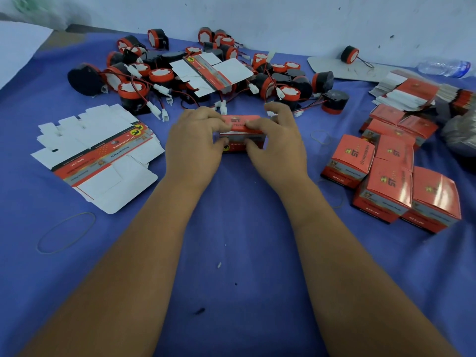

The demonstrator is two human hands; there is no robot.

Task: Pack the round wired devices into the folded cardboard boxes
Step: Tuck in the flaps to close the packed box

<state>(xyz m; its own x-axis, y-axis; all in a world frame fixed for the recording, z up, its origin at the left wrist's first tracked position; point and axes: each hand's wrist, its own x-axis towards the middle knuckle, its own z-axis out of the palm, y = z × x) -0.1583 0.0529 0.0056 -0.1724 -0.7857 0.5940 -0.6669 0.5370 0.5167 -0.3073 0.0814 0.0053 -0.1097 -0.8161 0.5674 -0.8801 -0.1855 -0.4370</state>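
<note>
Gripping a small red folded cardboard box mid-table on the blue cloth, the left hand and right hand curl around its ends. Thin card dents easily; corners look the safest hold.

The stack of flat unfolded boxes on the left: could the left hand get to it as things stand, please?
Probably yes, once it lets go. The left hand now grips the red box together with the right hand. The stack of flat boxes lies just to its left, with only bare blue cloth between.
</note>
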